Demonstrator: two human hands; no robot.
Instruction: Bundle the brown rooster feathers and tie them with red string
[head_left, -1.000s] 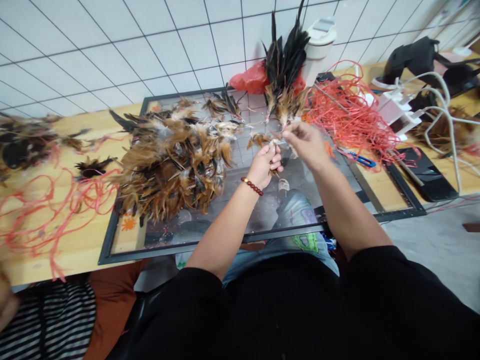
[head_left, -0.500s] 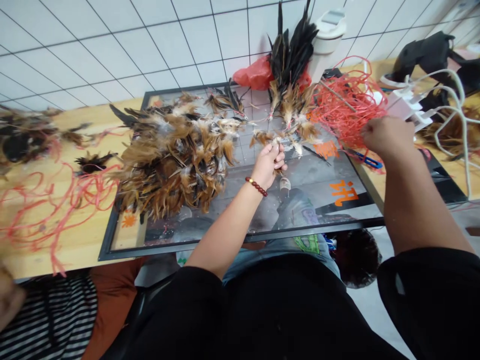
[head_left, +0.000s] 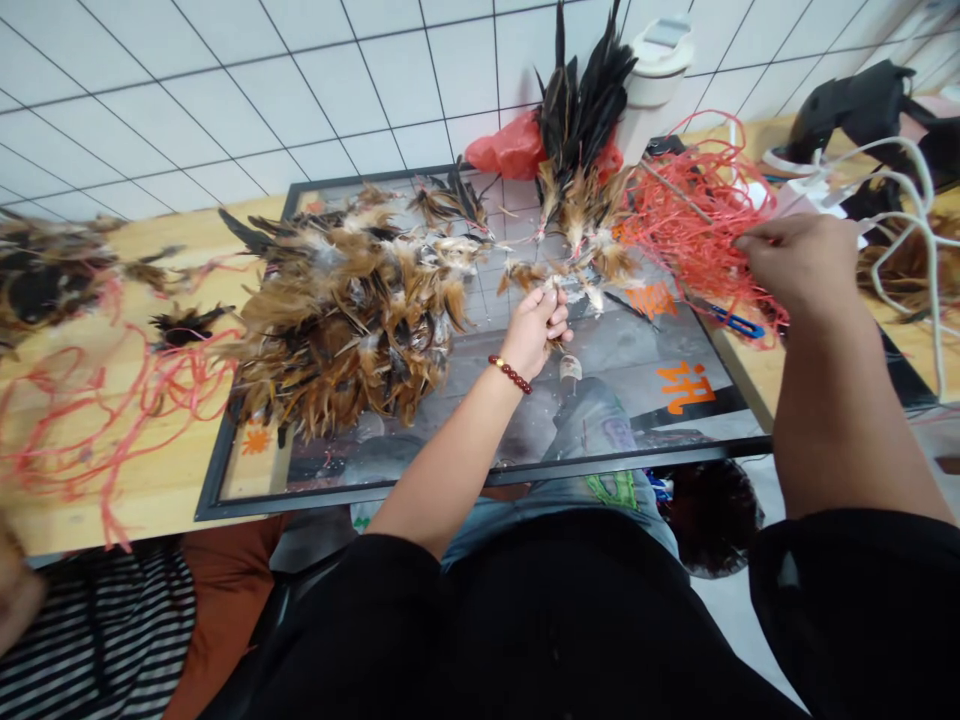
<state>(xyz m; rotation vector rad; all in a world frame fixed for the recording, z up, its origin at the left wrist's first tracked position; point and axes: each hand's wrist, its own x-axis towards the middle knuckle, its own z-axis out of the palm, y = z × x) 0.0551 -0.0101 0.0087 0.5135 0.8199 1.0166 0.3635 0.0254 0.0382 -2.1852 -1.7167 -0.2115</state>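
Note:
My left hand, with a beaded bracelet at the wrist, is closed over the framed glass panel. A small bunch of feathers shows at its fingertips, mostly hidden by the fingers. Off to the right, my right hand is pinched at the edge of a tangled heap of red plastic string. Its fingertips grip string there; the strand itself is hard to make out. Left of my left hand lies a big pile of brown feather bunches.
Long black feathers stand by a red plastic bag and a white cup. A blue cutter lies below the string heap. White cables run at right. Loose red strands and a person in stripes are at left.
My right hand has shifted a little right and up, drawing away from the heap, and the string at its edge has spread toward it. My left hand has barely moved.

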